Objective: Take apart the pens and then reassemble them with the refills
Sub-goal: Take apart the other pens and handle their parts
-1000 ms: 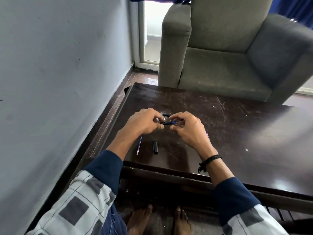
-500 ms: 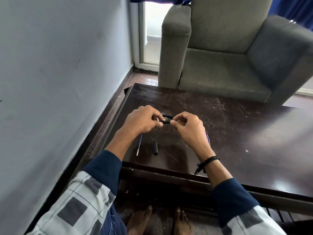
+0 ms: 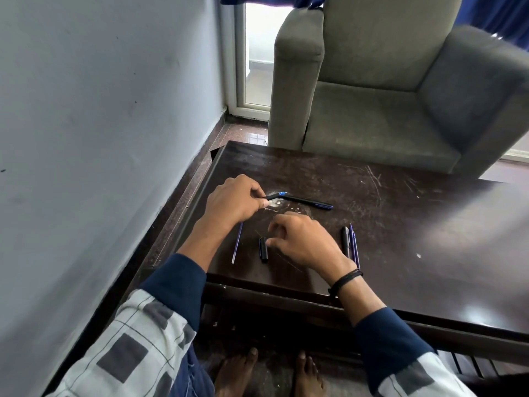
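Both grips have come apart: half a second ago they met over the counter (image 3: 400, 224) on one pen, and now the right grip (image 3: 303, 243) has dropped toward the near edge while the left grip (image 3: 234, 202) stays up at 11 o'clock from it. By my reading a pull-apart has just finished and the right one is going for the next piece. If so, the taking apart is well on and refitting the refills is yet to come.

Nearest, below the counter edge at 6 o'clock, are two bare feet (image 3: 243, 373). On the counter one thin purple refill (image 3: 237, 245) lies lengthwise, and near it at 3 o'clock lies one short black cap (image 3: 263, 250). The right grip hovers at the cap's far end, fingers loosely curled and apart with nothing seen in them. Its thumb is just beside the cap; whether it touches I cannot tell. At 3 o'clock from that grip lie one black barrel (image 3: 345, 242) and, just beside it, what look like two more refills (image 3: 354, 247), partly hidden by the wrist. That would make three refills in all.

Farther off, the left grip is clamped, thumb and forefinger pinching a short blue-tipped pen part (image 3: 276, 194) that points toward 2 o'clock. Just beyond its tip, at 12 o'clock from the right grip, one black pen (image 3: 309, 202) with a blue end lies across the counter. Whether the two touch is unclear. Farthest stands one grey armchair (image 3: 372, 110).
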### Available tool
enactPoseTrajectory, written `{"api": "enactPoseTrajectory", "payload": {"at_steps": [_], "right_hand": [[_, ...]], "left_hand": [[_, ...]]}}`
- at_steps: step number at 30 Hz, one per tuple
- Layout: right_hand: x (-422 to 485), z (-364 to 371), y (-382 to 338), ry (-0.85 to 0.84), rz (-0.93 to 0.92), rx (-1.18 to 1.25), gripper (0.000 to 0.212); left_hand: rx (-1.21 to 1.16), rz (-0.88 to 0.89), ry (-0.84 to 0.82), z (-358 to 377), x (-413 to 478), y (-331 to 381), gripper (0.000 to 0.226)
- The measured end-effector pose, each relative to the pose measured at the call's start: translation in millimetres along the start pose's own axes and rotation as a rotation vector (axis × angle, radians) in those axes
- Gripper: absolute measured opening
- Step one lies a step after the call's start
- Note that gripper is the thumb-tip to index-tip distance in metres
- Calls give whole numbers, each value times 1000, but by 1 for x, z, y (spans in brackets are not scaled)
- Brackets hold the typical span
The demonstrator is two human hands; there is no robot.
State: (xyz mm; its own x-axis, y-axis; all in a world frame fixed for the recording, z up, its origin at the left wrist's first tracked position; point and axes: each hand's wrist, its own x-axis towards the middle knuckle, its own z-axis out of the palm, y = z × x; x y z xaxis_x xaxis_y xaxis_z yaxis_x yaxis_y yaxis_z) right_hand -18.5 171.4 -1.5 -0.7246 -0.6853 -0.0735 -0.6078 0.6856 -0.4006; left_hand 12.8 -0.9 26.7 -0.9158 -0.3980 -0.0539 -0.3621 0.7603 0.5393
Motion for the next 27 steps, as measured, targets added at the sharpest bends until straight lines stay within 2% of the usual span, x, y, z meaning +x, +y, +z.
{"api": "enactPoseTrajectory", "payload": {"at_steps": [4, 7, 16, 19, 23, 27], "right_hand": [[1, 5, -2, -109, -59, -42, 40], [0, 7, -2, -190, -76, -75, 45], [2, 9, -2, -233, -64, -52, 38], [2, 10, -3, -208, -31, -34, 35], [1, 13, -2, -158, 11, -41, 18], [1, 12, 0, -128, 61, 36, 21]], "left_hand": [[11, 5, -4, -1, -1, 2, 14], [13, 4, -9, 0, -1, 3, 14], [10, 5, -18, 2, 0, 2, 13], [10, 5, -23, 2, 0, 2, 15], [18, 6, -27, 2, -1, 2, 14], [23, 5, -24, 2, -1, 2, 14]]}}
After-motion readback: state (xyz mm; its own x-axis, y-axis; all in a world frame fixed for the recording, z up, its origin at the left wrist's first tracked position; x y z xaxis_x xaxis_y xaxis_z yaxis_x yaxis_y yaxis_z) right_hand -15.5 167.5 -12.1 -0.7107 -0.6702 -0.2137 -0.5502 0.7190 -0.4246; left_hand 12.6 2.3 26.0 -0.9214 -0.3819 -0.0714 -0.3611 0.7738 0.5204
